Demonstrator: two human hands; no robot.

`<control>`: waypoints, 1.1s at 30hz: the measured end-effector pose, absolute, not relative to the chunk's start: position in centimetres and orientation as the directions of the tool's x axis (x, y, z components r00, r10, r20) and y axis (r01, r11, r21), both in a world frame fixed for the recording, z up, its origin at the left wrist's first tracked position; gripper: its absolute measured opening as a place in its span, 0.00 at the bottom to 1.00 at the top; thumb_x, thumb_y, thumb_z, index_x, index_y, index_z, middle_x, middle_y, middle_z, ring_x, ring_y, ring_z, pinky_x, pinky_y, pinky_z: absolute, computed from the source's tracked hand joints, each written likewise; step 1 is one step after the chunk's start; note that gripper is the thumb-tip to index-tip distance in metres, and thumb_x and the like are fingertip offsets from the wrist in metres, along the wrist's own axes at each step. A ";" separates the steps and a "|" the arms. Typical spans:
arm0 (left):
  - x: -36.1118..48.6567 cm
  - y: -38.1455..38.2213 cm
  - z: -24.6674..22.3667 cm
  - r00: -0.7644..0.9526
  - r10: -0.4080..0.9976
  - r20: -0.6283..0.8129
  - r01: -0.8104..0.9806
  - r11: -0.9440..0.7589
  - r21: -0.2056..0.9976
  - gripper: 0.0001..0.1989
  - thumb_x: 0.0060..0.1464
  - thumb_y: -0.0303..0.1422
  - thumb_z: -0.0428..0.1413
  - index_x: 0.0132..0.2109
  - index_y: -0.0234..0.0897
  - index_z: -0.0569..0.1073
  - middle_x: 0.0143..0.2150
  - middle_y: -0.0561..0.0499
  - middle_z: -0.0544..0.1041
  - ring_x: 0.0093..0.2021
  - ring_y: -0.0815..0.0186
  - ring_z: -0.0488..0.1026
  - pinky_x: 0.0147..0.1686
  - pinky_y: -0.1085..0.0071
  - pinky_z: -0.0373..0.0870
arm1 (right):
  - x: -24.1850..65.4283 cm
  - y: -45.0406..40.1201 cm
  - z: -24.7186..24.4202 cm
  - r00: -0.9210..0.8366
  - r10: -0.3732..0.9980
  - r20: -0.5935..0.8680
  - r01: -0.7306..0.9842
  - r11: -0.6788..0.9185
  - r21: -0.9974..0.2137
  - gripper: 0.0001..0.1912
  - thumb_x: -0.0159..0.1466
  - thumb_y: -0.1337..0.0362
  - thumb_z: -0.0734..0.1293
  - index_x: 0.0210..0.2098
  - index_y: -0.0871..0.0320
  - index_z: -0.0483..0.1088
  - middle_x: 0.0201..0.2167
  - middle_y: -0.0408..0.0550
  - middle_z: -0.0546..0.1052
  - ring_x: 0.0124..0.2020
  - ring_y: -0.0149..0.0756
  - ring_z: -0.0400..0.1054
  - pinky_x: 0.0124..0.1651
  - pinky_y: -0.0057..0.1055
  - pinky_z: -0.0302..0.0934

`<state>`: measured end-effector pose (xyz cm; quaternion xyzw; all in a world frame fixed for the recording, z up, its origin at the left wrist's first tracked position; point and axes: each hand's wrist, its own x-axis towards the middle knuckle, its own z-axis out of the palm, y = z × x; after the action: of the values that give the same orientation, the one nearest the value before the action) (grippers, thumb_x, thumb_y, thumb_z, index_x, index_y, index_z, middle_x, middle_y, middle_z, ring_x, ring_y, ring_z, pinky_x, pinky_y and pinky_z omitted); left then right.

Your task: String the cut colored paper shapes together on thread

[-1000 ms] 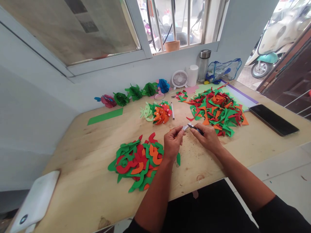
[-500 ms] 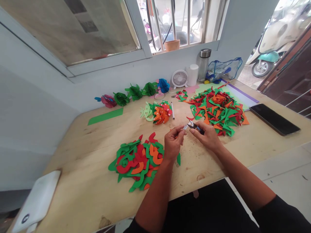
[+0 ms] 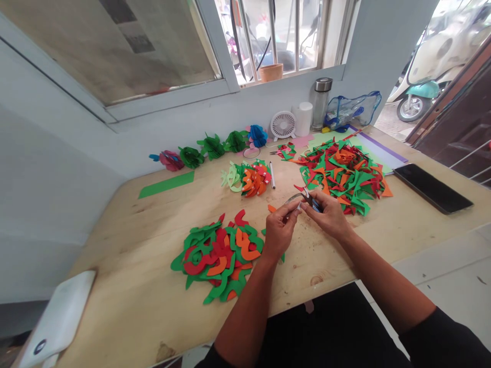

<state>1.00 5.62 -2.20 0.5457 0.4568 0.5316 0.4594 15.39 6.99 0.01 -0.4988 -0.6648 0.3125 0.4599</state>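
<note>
My left hand [image 3: 282, 229] is closed in a pinch on a thin, curved greyish strip [image 3: 293, 197] that looks like tape. A small white piece [image 3: 299, 206] shows where the fingertips of both hands meet. My right hand [image 3: 328, 214] is wrapped round small scissors [image 3: 309, 200] with dark blades and a bluish handle, mostly hidden by the fingers. Left of my left hand lies a pile of curved green, red and orange cut shapes [image 3: 218, 255]. Beyond my right hand rises a heap of pointed scraps [image 3: 345, 174] in those colours.
Folded paper pieces [image 3: 255, 181] and a pen [image 3: 272, 175] lie mid-table. Paper flowers [image 3: 213, 146], a small fan [image 3: 283, 125], a glass bottle [image 3: 321, 105] and a clear pouch [image 3: 355, 110] line the wall. A phone [image 3: 433, 188] lies right, a white device [image 3: 59, 312] left.
My left hand has shifted slightly right, so its fingertips now meet those of my right hand. The strip now curves up behind the fingers, and the scissors point more upward.
</note>
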 end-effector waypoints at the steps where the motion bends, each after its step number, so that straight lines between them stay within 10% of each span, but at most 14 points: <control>1: 1.0 5.6 -2.2 0.015 0.985 0.171 0.024 -0.172 0.985 0.14 0.50 0.35 0.57 0.45 0.39 0.78 0.33 0.48 0.79 0.24 0.73 0.68 0.20 0.78 0.64 | 15.4 7.0 0.1 -0.079 0.950 0.303 0.379 0.310 -0.872 0.10 0.58 0.57 0.66 0.31 0.59 0.68 0.23 0.41 0.65 0.23 0.28 0.56 0.26 0.26 0.51; 13: 1.1 5.4 -2.1 0.002 0.985 0.174 0.042 -0.174 0.984 0.14 0.50 0.33 0.58 0.45 0.39 0.78 0.35 0.45 0.80 0.33 0.64 0.75 0.23 0.75 0.68 | 15.6 6.9 0.1 -0.144 0.928 0.344 0.414 0.373 -0.831 0.11 0.60 0.57 0.63 0.28 0.58 0.64 0.20 0.39 0.62 0.21 0.27 0.53 0.24 0.26 0.49; 24: 0.8 5.7 -2.3 -0.004 0.995 0.098 -0.066 -0.098 0.993 0.24 0.50 0.36 0.58 0.55 0.37 0.70 0.34 0.49 0.79 0.22 0.75 0.66 0.18 0.79 0.62 | 15.5 6.7 0.2 -0.143 0.932 0.334 0.410 0.362 -0.837 0.10 0.59 0.57 0.63 0.29 0.58 0.66 0.19 0.39 0.62 0.19 0.26 0.51 0.22 0.26 0.47; 33: 0.9 5.6 -1.8 -0.020 0.993 0.114 -0.104 -0.116 0.988 0.11 0.50 0.36 0.58 0.40 0.36 0.74 0.31 0.50 0.77 0.24 0.73 0.66 0.18 0.80 0.61 | 15.4 6.8 0.0 -0.116 0.931 0.346 0.391 0.363 -0.846 0.08 0.59 0.59 0.64 0.29 0.58 0.67 0.20 0.39 0.64 0.19 0.27 0.53 0.22 0.26 0.48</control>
<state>0.89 5.64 -1.82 0.4976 0.4468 0.5571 0.4924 15.40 6.77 0.05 -0.4816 -0.6864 0.2946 0.4584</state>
